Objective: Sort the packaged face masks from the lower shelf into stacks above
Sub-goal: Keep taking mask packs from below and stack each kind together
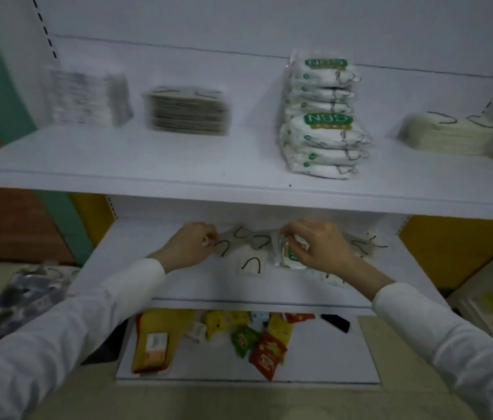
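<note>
On the lower shelf both hands work in a loose pile of packaged face masks. The left hand has its fingers curled and pinches the edge of a grey mask packet. The right hand is clamped around a white N95 packet with a green label, lifted slightly off the pile. On the upper shelf stand four stacks, well apart: a blurred clear-wrapped stack, a grey stack, a tall N95 stack and a cream stack. Snack packets lie on the bottom shelf.
</note>
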The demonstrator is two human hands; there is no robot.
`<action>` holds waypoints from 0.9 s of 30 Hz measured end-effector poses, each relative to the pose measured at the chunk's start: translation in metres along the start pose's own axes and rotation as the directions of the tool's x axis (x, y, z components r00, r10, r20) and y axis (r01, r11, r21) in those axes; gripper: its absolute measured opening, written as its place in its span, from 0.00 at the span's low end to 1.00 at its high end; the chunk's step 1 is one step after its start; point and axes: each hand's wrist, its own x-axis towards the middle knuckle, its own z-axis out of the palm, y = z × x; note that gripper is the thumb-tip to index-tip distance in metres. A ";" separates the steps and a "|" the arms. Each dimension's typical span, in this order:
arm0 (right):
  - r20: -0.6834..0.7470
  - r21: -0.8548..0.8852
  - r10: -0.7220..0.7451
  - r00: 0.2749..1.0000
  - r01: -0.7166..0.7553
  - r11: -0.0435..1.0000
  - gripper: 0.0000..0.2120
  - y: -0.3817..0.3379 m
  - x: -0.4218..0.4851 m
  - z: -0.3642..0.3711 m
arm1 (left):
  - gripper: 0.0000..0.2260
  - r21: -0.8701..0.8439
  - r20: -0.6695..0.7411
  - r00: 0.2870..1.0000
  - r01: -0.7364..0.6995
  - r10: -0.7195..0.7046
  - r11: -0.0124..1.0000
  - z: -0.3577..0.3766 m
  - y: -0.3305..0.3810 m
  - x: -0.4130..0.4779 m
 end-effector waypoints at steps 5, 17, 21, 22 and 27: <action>0.187 0.143 0.201 0.962 -0.229 0.963 0.16 0.024 -0.039 0.072 | 0.11 0.070 0.079 0.983 0.158 -0.163 0.985 0.060 -0.043 -0.016; 0.613 0.037 0.243 0.751 -0.335 0.942 0.27 0.037 0.008 0.318 | 0.08 0.190 -0.076 0.988 0.148 -0.136 0.970 0.141 -0.192 0.009; 0.574 -0.109 0.304 0.760 -0.298 0.948 0.28 0.052 0.058 0.380 | 0.12 0.147 -0.148 0.985 0.108 -0.086 0.983 0.150 -0.231 0.030; 0.574 -0.140 0.330 0.749 -0.308 0.941 0.28 0.054 0.065 0.391 | 0.12 0.128 -0.177 0.980 0.118 -0.094 0.985 0.153 -0.238 0.032; 0.602 -0.123 0.419 0.679 -0.439 0.890 0.26 0.051 0.071 0.414 | 0.13 0.056 -0.204 0.968 0.160 -0.146 0.986 0.177 -0.253 0.022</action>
